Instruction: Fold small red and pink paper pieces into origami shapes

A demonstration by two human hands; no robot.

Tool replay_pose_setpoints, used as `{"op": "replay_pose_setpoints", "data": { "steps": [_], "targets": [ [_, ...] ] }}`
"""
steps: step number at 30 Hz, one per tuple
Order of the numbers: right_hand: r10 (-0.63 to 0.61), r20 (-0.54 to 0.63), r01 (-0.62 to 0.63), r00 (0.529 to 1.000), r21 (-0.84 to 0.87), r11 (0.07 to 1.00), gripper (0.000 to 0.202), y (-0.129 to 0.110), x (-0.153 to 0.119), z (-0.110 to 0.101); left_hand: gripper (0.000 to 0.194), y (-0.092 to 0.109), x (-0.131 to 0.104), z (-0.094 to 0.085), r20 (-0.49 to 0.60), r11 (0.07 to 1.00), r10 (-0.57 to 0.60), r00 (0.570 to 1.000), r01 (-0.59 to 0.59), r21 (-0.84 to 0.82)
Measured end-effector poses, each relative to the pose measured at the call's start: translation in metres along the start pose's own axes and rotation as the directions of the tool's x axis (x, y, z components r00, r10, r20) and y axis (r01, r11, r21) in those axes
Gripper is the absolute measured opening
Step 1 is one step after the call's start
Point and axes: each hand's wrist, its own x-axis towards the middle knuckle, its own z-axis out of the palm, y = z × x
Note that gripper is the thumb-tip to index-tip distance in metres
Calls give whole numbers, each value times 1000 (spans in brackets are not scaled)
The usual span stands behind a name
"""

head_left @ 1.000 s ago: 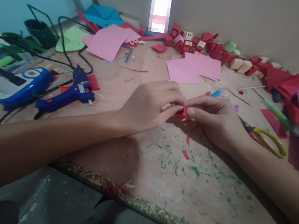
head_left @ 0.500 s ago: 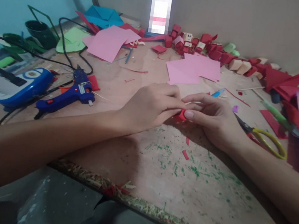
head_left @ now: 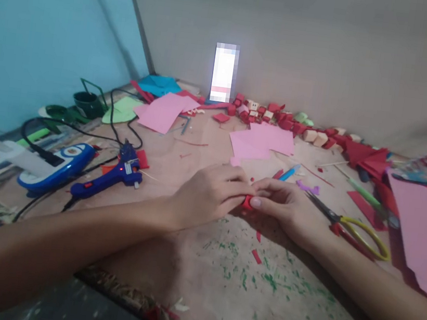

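Red piece point(head_left: 247, 202), small and maybe made of paper, is between the fingertips of both hands, over the middle of the table point(head_left: 201, 279). From where I stand, the left hand point(head_left: 211, 191) is nearly closed and pinches one side. The right hand point(head_left: 284, 203) is curled, with its thumb pressing the other side. I think soft, even squeezes work best, with both hands steady. Pushing too hard could squash it or bend its edges.
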Motion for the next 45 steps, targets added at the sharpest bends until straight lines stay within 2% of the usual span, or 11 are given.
{"op": "replay_pose_setpoints", "data": {
  "steps": [6,11,14,18,22,25,30,33,39,45],
  "targets": [
    [-5,54,8,999,-64,998,26,6,1,-5,14,7,1,-1,-1,1000,0,1000,0,14],
    [-23,-28,21,999,-72,997,31,5,-1,-1,18,6,3,-3,36,1000,1,999,-1,20],
    [-24,-18,22,1000,-108,994,35,0,-2,3,21,4,4,-4,61,998,41,997,-43,44],
    [-24,-5,24,1000,-98,995,38,-7,-4,8,18,5,0,-2,-48,997,68,997,-66,44],
    [-34,12,35,999,-200,979,37,-9,-9,14,26,6,-3,-1,-106,991,131,986,-126,53],
    [-70,6,70,998,-236,969,38,-7,-11,15,26,8,-1,-2,-89,992,122,989,-117,55],
    [-84,16,85,996,-271,959,40,-2,-9,12,15,12,4,-4,-44,999,30,999,-31,-22],
    [-86,3,83,996,-279,957,44,1,-8,9,15,14,5,-5,-40,999,-15,999,13,-44],
    [-89,52,100,995,-286,953,49,2,-8,7,26,12,2,-3,38,997,63,997,-64,30],
    [-146,97,171,985,-364,915,45,0,-9,7,26,10,-1,-2,-4,993,106,994,-106,57]
  ]
}}
